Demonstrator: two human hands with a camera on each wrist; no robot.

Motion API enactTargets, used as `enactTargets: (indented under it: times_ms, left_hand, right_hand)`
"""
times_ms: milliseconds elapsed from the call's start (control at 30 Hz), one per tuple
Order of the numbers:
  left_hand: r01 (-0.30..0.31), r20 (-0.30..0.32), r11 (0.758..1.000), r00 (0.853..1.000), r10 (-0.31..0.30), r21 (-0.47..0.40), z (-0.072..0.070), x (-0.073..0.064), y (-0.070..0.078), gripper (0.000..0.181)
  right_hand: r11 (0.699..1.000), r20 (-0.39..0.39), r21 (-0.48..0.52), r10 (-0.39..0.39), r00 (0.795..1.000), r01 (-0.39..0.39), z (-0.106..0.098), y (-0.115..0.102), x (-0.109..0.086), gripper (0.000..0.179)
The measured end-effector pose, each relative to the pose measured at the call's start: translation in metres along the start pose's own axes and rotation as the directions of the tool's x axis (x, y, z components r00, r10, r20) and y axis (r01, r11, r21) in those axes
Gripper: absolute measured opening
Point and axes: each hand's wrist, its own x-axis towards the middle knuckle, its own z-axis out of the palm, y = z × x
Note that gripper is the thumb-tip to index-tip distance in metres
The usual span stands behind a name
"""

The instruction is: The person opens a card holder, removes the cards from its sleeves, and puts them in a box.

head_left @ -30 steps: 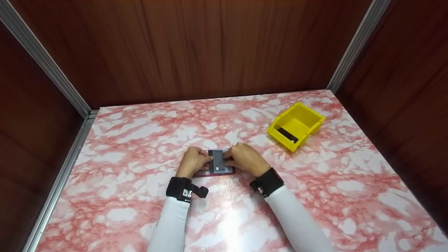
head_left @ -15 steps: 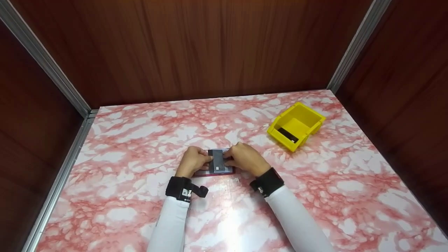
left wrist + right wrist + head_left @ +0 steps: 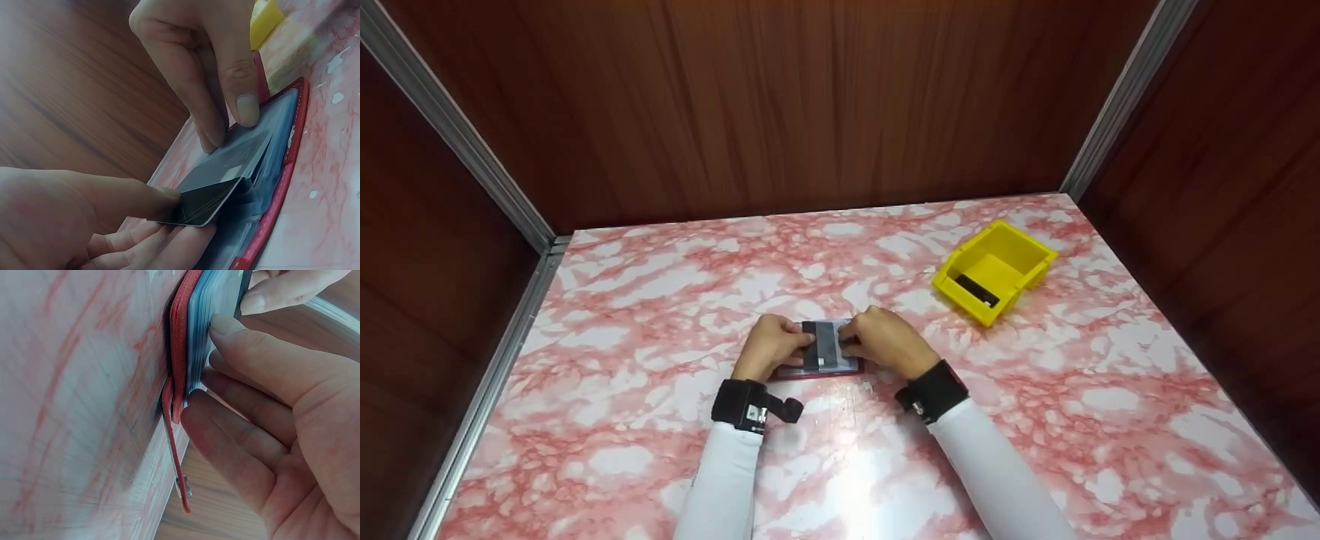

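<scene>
Dark card (image 3: 811, 356) partly inside a clear sleeve (image 3: 849, 364) of the red wallet (image 3: 840, 373), its free strip toward the left hand (image 3: 769, 345).
In the head view, the card lies over the wallet's middle, long axis running away from the person; the left hand is at the wallet's left and nearer the free strip, the right hand (image 3: 886, 339) at its right, and a yellow bin (image 3: 1020, 244) stands beyond it, to the right. In the left wrist view, the left hand's thumb and fingers are closed in a pinch on the card's outer long side, slightly tilted up from the wallet. In the right wrist view, the right hand is half curled at the wallet's right edge, thumb on the sleeves, fingers bent beside them; how firmly it grips, I cannot tell.
</scene>
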Motion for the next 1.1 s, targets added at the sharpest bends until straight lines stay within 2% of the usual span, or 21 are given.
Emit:
enactTargets:
  times_ms: [133, 300, 533, 867, 1100]
  left_hand:
    - [0.006, 0.002, 1.0, 1.0, -0.006, 0.021, 0.0024, 0.0, -0.0004, 0.025]
    - [0.011, 0.011, 1.0, 1.0, -0.011, 0.029, 0.0033, 0.0007, -0.0002, 0.022]
    - [0.007, 0.022, 1.0, 1.0, -0.007, 0.008, 0.0009, 0.0012, 0.0002, 0.021]
    - [0.003, 0.013, 0.998, 1.0, -0.004, 0.06, -0.0033, 0.0001, 0.0023, 0.024]
    - [0.012, 0.014, 0.999, 1.0, -0.012, 0.049, -0.005, 0.0009, 0.0018, 0.025]
  right_hand:
    - [1.0, -0.002, 0.001, -0.004, 1.0, 0.004, 0.0002, 0.0002, -0.0004, 0.011]
    - [1.0, 0.004, 0.001, 0.004, 1.0, -0.004, -0.0004, -0.0005, -0.0007, 0.012]
    - [1.0, -0.006, -0.007, -0.028, 1.0, 0.028, -0.0007, -0.0007, -0.0003, 0.009]
    - [1.0, 0.003, 0.012, -0.017, 1.0, 0.017, -0.0014, -0.0007, -0.0006, 0.011]
    - [1.0, -0.001, 0.016, -0.017, 1.0, 0.017, -0.0005, -0.0003, -0.0006, 0.01]
